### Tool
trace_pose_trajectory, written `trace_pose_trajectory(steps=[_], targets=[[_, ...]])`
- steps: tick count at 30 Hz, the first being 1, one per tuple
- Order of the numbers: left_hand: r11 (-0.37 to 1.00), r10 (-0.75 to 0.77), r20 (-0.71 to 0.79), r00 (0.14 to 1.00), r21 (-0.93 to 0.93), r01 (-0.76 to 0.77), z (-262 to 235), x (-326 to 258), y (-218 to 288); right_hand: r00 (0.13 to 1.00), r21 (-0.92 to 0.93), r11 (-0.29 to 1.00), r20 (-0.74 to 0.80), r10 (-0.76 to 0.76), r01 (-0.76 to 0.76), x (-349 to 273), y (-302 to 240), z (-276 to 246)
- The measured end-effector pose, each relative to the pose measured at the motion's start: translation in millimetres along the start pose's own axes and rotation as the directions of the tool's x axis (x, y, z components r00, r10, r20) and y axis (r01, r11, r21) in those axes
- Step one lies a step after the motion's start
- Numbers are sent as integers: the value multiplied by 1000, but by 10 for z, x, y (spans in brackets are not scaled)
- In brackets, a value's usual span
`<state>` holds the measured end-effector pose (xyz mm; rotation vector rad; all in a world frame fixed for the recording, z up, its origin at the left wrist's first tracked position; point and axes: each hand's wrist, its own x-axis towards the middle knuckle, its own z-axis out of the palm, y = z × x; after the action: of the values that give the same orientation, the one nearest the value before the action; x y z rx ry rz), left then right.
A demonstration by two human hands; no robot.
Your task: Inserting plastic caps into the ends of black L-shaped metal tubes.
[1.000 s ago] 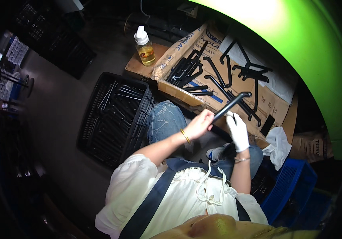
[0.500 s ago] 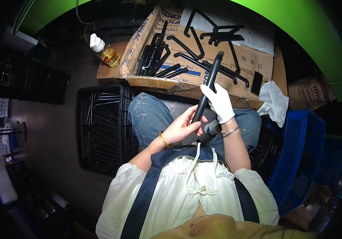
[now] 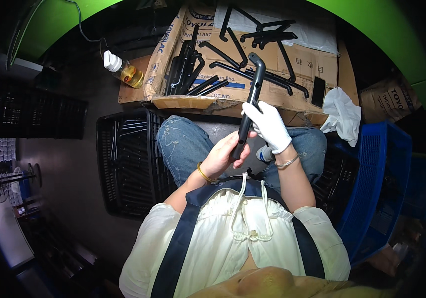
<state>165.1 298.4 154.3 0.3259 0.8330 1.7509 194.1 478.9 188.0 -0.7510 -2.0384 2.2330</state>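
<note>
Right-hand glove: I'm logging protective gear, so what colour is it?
White, plain; the head view shows the right hand gripping the black bent rod.

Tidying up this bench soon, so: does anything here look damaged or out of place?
The flattened cardboard under the black bars is torn and crumpled along its near edge. A white cloth lies bunched at its right end. Both hands grip a black bent bar.

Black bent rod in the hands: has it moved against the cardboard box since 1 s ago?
Yes. The black bent rod swung from slanting right across the cardboard box to nearly upright, bent end over the box; left hand low, gloved right hand higher.
</note>
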Motion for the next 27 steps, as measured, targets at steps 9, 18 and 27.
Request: trace_pose_trajectory(steps=[9, 18, 27], targets=[[960, 135, -162, 978, 267, -88, -90, -35, -178, 976, -395, 896, 8, -217, 203, 45, 111, 126], [979, 119, -6, 993, 168, -116, -21, -195, 17, 993, -171, 980, -45, -107, 98, 113, 69, 138], [967, 220, -294, 930, 188, -170, 7, -183, 96, 979, -443, 874, 72, -188, 201, -407, -11, -24]])
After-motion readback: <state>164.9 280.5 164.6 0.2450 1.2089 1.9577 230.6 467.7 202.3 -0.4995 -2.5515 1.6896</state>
